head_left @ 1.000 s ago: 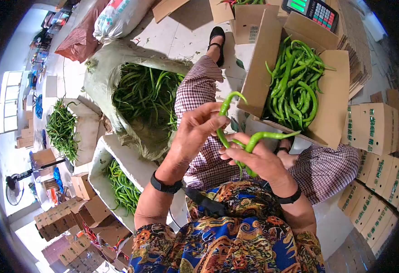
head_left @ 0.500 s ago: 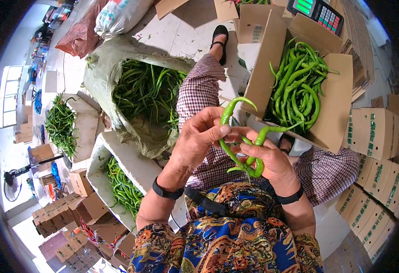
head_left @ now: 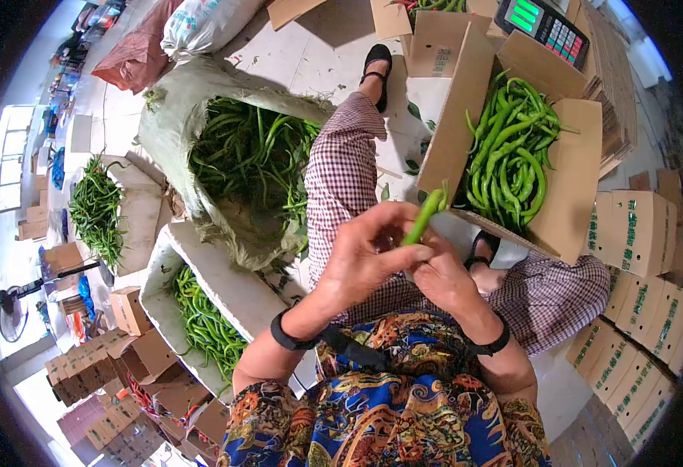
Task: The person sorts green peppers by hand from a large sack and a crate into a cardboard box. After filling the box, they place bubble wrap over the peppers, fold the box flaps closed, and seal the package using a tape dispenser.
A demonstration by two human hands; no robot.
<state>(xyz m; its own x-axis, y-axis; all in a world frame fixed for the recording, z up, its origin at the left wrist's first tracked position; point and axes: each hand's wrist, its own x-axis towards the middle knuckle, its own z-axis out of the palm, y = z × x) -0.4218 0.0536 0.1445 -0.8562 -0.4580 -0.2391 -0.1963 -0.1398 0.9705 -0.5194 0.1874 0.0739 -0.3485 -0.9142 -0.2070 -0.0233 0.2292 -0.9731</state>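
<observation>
In front of my lap, my two hands meet around a green chili pepper (head_left: 425,218). My left hand (head_left: 361,257) pinches it between thumb and curled fingers, the stem end pointing up and away. My right hand (head_left: 449,279) is closed against the pepper's lower end, its fingertips partly behind the left thumb. Whether more peppers are inside the hands is hidden. Just beyond, to the right, stands an open cardboard box (head_left: 579,179) holding a pile of long green chili peppers (head_left: 512,148).
At the left, a large open sack (head_left: 170,140) holds darker green peppers. Nearer is a white foam box (head_left: 217,272) of peppers; another pepper heap (head_left: 96,210) lies further left. A digital scale (head_left: 544,31) stands at the top right. Stacked printed cartons (head_left: 637,233) line the right.
My hands have come together, and the curled peppers visible in my right hand are now out of sight. The pepper in my left hand points more upright. The view has shifted slightly.
</observation>
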